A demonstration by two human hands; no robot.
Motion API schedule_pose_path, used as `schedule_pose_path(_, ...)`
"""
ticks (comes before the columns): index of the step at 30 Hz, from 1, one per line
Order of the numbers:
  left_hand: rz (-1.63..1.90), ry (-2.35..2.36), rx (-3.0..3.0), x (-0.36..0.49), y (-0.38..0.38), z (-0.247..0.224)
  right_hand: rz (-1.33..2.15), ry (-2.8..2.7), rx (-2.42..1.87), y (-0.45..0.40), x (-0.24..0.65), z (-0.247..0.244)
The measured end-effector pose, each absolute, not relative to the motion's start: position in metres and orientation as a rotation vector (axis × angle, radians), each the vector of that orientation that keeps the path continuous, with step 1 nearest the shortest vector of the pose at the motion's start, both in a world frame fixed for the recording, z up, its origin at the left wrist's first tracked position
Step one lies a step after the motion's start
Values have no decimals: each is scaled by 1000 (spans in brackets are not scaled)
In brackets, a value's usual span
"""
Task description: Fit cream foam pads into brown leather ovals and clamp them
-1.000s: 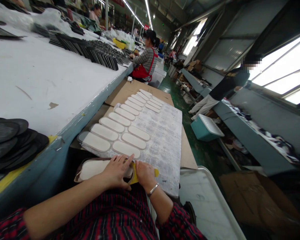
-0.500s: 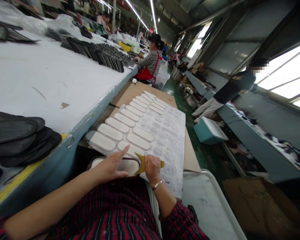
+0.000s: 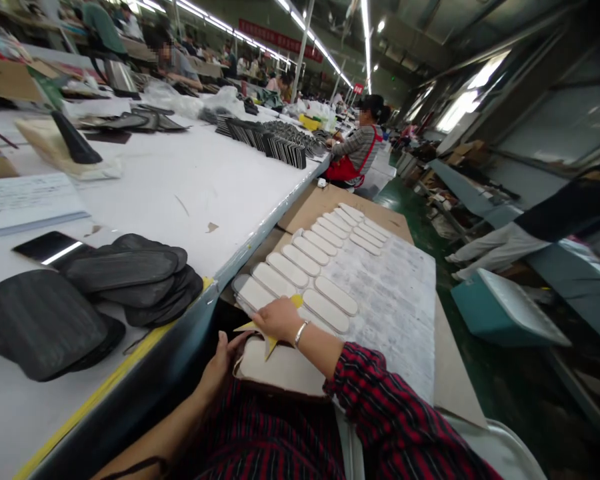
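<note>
My right hand (image 3: 280, 319) is closed round a yellow pointed tool (image 3: 267, 339), whose forked end lies over the left end of a pale oval piece (image 3: 285, 365) with a dark brown rim, near my lap. My left hand (image 3: 226, 360) is at the left end of that piece, thumb raised and fingers reaching to its edge; whether it grips the edge is hard to tell. Just beyond, rows of pale oval pieces (image 3: 329, 311) lie on a whitish stained board (image 3: 395, 300).
On the white table (image 3: 180, 193) at the left lie black pieces (image 3: 45, 320), a phone (image 3: 50, 248) and paper (image 3: 30, 200). A seated person (image 3: 355, 150) works beyond the board. A teal bin (image 3: 510, 310) stands on the floor at the right.
The view has swung left. My right hand has moved with the yellow tool from the right end of the rimmed piece to its left end. My left hand has drawn back to the left edge.
</note>
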State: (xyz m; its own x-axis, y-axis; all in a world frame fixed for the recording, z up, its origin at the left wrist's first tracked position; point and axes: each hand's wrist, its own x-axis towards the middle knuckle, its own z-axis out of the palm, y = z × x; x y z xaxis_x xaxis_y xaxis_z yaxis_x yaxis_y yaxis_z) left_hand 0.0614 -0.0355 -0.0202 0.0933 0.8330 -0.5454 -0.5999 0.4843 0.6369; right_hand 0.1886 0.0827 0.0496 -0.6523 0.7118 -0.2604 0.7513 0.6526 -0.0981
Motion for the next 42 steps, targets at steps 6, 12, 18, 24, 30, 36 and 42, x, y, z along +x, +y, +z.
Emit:
schedule_pose_path(6,1106,1087,116,69,-32,5,-236,2847,695,96,175,48)
schedule_pose_path(12,1140,1416,171,79,-43,8,-261,2930,444,100,181,42)
schedule_pose_path(18,1106,1529,631,72,-50,12,-365,2944,460,84,198,40)
schedule_pose_path(24,1034,1241,642,66,-45,18,-421,2767,881,64,240,51)
schedule_pose_path(30,879,1041,614,47,-27,11,-693,2552,1539,35,331,75)
schedule_pose_path(36,791,968,699,46,-9,12,-2167,1847,1683,-61,381,97)
schedule_pose_path(42,884,937,751,55,-15,5,-2527,1514,1934,-118,318,53)
